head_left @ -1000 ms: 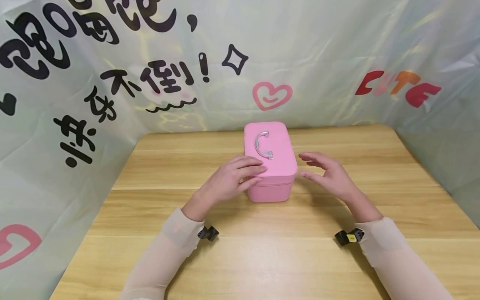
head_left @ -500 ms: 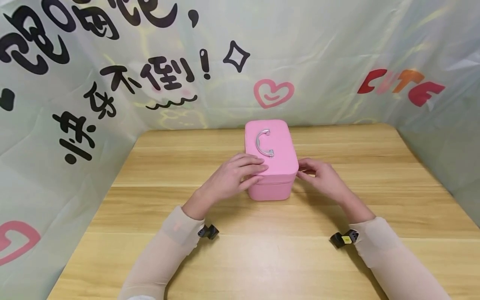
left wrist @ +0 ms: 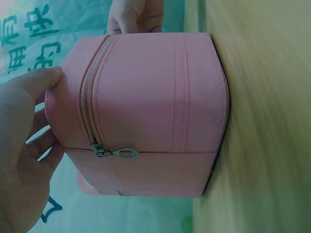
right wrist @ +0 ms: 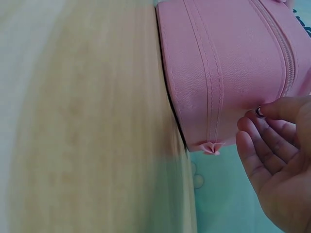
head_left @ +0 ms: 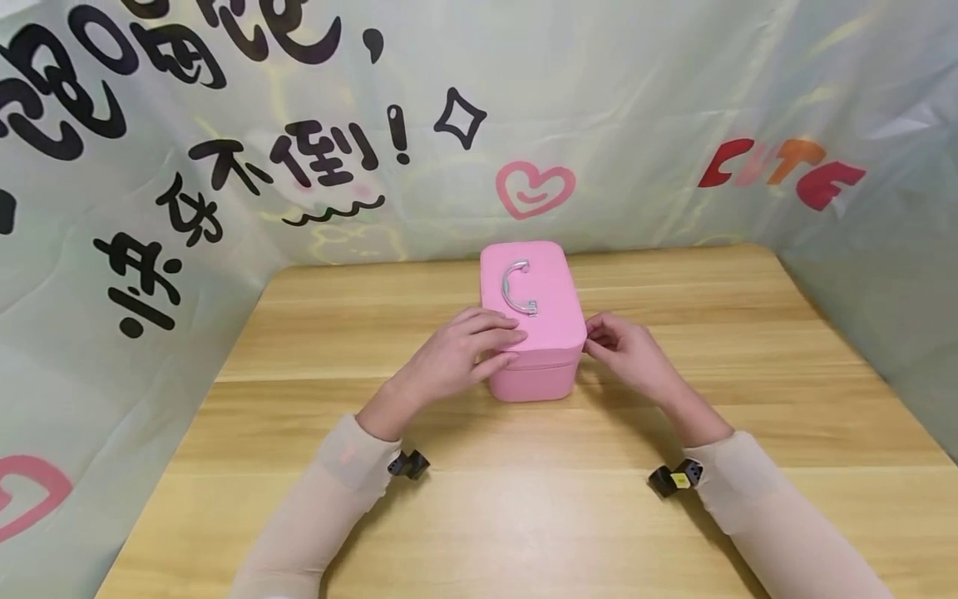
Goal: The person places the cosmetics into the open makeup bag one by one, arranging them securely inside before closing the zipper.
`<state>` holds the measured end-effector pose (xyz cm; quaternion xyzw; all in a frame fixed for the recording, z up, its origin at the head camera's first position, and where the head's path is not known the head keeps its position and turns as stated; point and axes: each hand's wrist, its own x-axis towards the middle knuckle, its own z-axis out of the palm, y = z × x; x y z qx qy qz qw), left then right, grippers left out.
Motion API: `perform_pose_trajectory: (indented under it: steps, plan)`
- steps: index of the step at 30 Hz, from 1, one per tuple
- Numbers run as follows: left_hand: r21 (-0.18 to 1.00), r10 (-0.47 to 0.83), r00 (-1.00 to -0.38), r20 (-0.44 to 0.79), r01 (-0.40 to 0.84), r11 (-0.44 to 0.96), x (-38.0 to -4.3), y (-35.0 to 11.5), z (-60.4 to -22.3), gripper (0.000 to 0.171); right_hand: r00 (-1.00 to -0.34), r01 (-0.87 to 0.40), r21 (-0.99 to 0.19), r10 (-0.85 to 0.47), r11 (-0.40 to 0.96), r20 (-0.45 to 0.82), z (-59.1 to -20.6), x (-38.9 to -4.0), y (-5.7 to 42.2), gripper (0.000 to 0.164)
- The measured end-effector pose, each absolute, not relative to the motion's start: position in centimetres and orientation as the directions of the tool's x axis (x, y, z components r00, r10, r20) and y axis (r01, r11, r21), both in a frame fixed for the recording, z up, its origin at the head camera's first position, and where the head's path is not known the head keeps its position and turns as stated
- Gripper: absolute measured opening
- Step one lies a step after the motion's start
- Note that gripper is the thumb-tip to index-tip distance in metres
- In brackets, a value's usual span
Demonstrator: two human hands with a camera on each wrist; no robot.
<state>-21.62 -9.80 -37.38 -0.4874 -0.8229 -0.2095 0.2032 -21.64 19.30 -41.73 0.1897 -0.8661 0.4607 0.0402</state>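
A pink zip-up case (head_left: 550, 312) stands upright on the table with its lid closed and a silver handle (head_left: 506, 287) on top. My left hand (head_left: 456, 358) rests on the near left part of the lid, fingers laid over its edge. At the case's right side, my right hand (head_left: 632, 358) pinches a small metal zipper pull (right wrist: 259, 112) between thumb and forefinger. The zipper (left wrist: 86, 92) runs just under the lid. Another zipper pull (left wrist: 125, 153) hangs at a side of the case in the left wrist view.
The wooden tabletop (head_left: 479, 516) spreads around the case. Behind it hangs a pale printed cloth (head_left: 636, 108) with black characters and a pink heart. A small black camera is strapped to each sleeve cuff.
My right hand has come in from the right to the case's side, its fingers closing into a pinch on the zipper pull. The left hand stays on the lid.
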Motion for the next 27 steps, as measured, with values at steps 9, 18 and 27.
perform_pose_trajectory:
  steps: [9,18,27]
  plan:
    - [0.075,0.769,-0.426,0.476,0.891,0.447,-21.7,-9.7,-36.1,0.031,-0.925,-0.364,-0.734,-0.317,0.573,0.21,-40.8,-22.0,19.3,0.009]
    - [0.036,0.772,-0.457,0.442,0.869,0.494,-21.4,-9.6,-36.0,0.034,-0.898,-0.427,-0.605,-0.394,0.672,0.197,-40.7,-22.2,19.4,0.013]
    - [0.06,0.762,-0.511,0.396,0.843,0.534,-21.1,-9.2,-35.6,0.033,-0.9,-0.422,-0.619,-0.385,0.662,0.202,-40.3,-22.0,19.8,0.021]
